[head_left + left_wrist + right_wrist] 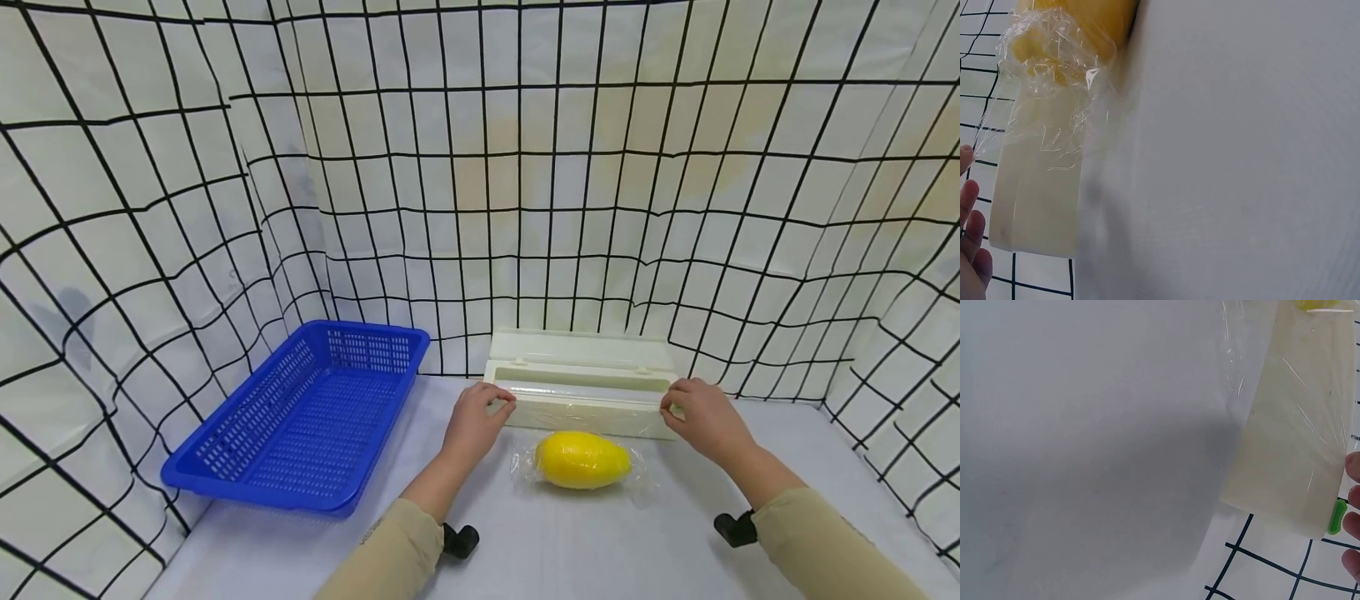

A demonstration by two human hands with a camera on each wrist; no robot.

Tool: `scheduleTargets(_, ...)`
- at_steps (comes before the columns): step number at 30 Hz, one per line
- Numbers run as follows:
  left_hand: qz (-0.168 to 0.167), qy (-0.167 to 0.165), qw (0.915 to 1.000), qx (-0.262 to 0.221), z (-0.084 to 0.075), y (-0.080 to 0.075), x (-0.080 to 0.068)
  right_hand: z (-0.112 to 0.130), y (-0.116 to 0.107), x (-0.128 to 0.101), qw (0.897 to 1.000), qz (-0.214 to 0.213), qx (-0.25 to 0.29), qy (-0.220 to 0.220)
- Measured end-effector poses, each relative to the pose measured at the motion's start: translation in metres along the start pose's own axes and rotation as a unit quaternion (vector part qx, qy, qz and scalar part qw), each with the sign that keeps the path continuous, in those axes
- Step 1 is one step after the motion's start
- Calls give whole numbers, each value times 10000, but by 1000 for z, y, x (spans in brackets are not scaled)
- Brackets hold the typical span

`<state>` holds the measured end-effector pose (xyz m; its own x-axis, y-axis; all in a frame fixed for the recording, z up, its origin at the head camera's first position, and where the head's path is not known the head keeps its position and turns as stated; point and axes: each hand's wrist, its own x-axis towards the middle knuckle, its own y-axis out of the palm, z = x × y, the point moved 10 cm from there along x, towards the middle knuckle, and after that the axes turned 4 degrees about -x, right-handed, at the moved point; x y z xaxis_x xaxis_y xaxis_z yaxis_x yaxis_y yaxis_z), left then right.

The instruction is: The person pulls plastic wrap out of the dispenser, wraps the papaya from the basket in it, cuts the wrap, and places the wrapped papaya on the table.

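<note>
**Cream box under film at the table's edge**

A cream dispenser box (1297,437) lies on the white table (1085,425), clear film (1310,381) stretched over it. The right hand's fingertips (1352,509) touch its end beside a green tab (1337,516). A yellow sliver (1316,304) shows above.

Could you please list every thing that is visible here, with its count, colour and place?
basket: 1, blue, on the table at the left.
cling film dispenser: 1, cream, lid open, at the back of the table in the middle.
cling film: 1 sheet, clear, over the dispenser's front.
lemon: 1, yellow, wrapped in clear film, in front of the dispenser.
table: 1, white.
backdrop: 1, white cloth with black grid, around the table.
left hand: 1, at the dispenser's left end.
right hand: 1, at the dispenser's right end.
</note>
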<state>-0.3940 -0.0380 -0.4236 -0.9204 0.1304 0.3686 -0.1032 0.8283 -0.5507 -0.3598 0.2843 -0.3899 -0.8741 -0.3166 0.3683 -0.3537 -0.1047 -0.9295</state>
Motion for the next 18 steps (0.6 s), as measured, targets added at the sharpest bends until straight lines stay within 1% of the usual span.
scheduleTargets(7, 359, -171, 9992, -80, -4, 2, -4, 2, -8, -6, 9997, -261, -1, -33)
scheduleTargets(12, 606, -279, 9977, -82, -4, 4, -10, 7, -12, -15, 9995, -298, -57, -108)
scheduleTargets(15, 697, -353, 9968, -139, -4, 4, -14, 13, -16, -21, 9993, -327, -34, -179)
scheduleTargets(18, 753, -344, 9964, -195, -6, 3, -18, 18, -21, -26, 9990, -381, 23, -233)
